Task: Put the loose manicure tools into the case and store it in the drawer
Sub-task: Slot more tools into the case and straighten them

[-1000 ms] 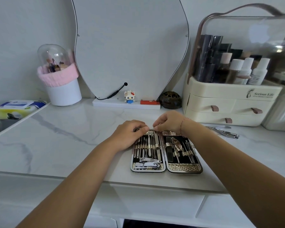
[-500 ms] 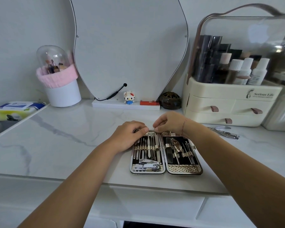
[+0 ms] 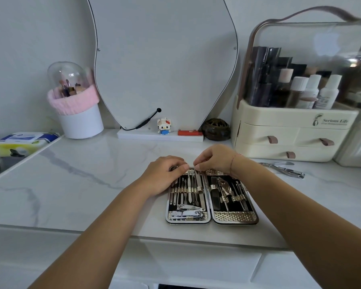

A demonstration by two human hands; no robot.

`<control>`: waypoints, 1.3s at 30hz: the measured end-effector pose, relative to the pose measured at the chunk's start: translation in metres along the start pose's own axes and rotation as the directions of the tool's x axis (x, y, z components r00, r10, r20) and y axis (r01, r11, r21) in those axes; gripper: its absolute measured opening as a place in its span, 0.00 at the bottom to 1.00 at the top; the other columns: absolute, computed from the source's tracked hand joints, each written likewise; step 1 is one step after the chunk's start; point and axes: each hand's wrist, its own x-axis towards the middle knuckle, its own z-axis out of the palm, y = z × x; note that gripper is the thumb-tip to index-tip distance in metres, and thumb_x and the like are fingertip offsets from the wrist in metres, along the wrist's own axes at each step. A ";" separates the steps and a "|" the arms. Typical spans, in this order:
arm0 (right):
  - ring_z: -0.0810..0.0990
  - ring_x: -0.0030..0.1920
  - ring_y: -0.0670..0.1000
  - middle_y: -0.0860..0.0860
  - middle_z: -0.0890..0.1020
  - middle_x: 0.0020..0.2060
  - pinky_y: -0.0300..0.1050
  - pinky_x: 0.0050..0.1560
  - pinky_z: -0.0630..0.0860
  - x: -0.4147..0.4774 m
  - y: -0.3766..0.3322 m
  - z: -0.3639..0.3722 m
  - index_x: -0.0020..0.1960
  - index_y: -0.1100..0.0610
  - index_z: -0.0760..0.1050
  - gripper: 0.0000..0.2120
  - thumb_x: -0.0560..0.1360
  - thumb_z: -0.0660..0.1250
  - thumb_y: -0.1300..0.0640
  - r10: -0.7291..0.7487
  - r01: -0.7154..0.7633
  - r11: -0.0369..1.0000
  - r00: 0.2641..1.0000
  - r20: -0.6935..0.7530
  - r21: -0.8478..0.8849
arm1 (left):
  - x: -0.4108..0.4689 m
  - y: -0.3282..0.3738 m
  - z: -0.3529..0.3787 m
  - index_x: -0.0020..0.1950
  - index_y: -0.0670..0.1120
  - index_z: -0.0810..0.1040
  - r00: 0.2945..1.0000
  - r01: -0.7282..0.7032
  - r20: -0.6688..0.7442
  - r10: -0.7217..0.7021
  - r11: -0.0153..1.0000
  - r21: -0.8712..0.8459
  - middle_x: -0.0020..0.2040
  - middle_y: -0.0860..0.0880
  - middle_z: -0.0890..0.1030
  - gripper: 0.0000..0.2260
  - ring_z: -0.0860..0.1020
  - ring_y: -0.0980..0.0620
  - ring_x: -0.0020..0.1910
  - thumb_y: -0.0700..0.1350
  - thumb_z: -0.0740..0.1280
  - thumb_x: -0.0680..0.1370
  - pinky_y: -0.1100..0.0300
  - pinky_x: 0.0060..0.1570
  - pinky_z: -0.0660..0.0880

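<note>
An open manicure case [image 3: 233,218] lies flat on the marble top near the front edge, both halves lined with metal tools under gold straps. My left hand [image 3: 162,176] rests on the case's upper left corner, fingers curled. My right hand [image 3: 214,158] pinches the top end of a flat metal file [image 3: 198,181] that sits slanted in the left half. Loose metal nippers [image 3: 283,167] lie on the marble to the right of the case, apart from both hands.
A cream cosmetics organizer [image 3: 288,138] with three small drawers stands at the back right. A mirror [image 3: 165,59] on a white base, a small figurine [image 3: 164,126], a dark round pot [image 3: 216,129], a brush holder [image 3: 77,101] and a wipes pack [image 3: 21,142] line the back and left. White drawer fronts [image 3: 192,265] sit below the front edge.
Both hands have stayed at the case's top edge with only small finger shifts. The nippers have not moved.
</note>
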 end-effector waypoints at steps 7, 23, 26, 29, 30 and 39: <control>0.78 0.46 0.49 0.51 0.83 0.42 0.43 0.56 0.74 -0.001 -0.003 0.000 0.49 0.57 0.83 0.09 0.69 0.73 0.59 0.012 -0.012 1.000 1.000 0.004 -0.013 | -0.001 0.000 0.001 0.58 0.50 0.80 1.000 0.000 -0.001 0.000 1.000 -0.013 0.61 0.54 0.78 0.15 0.74 0.55 0.61 0.56 0.62 0.77 0.52 0.64 0.68; 0.77 0.53 0.50 0.52 0.83 0.52 0.44 0.56 0.72 0.008 -0.012 -0.009 0.53 0.55 0.82 0.10 0.73 0.69 0.55 0.128 -0.115 0.984 0.988 0.089 -0.140 | 0.001 0.000 0.000 0.57 0.51 0.80 1.000 -0.006 -0.002 0.006 1.000 -0.006 0.61 0.54 0.78 0.14 0.74 0.55 0.60 0.56 0.62 0.77 0.51 0.64 0.68; 0.78 0.51 0.54 0.56 0.81 0.52 0.47 0.55 0.74 0.012 -0.020 -0.006 0.56 0.60 0.79 0.17 0.75 0.66 0.49 0.182 -0.136 0.929 0.978 0.105 -0.343 | 0.000 -0.001 0.000 0.56 0.51 0.80 1.000 -0.005 0.001 0.005 1.000 -0.012 0.61 0.55 0.78 0.14 0.74 0.55 0.61 0.56 0.62 0.77 0.50 0.64 0.68; 0.71 0.41 0.52 0.56 0.76 0.42 0.44 0.45 0.69 0.016 -0.023 -0.009 0.53 0.63 0.79 0.18 0.75 0.63 0.49 0.239 -0.156 0.906 0.956 0.173 -0.393 | 0.000 -0.002 0.000 0.56 0.51 0.81 1.000 -0.011 0.002 0.011 1.000 -0.011 0.61 0.55 0.78 0.14 0.74 0.55 0.61 0.56 0.62 0.77 0.51 0.64 0.68; 0.69 0.38 0.51 0.54 0.74 0.38 0.42 0.42 0.67 0.017 -0.023 -0.010 0.51 0.61 0.79 0.16 0.76 0.63 0.48 0.251 -0.169 0.914 0.950 0.186 -0.369 | 0.000 -0.002 0.000 0.56 0.51 0.81 1.000 -0.013 0.002 0.013 1.000 -0.009 0.60 0.55 0.78 0.14 0.74 0.56 0.60 0.56 0.62 0.77 0.51 0.64 0.68; 0.70 0.32 0.48 0.50 0.73 0.32 0.39 0.32 0.66 0.030 -0.016 -0.005 0.35 0.56 0.71 0.17 0.72 0.68 0.44 0.317 -0.255 0.885 0.943 0.103 -0.389 | 0.000 0.000 -0.001 0.56 0.52 0.81 1.000 -0.019 0.012 0.019 1.000 0.000 0.60 0.56 0.78 0.14 0.74 0.56 0.60 0.56 0.61 0.78 0.52 0.64 0.68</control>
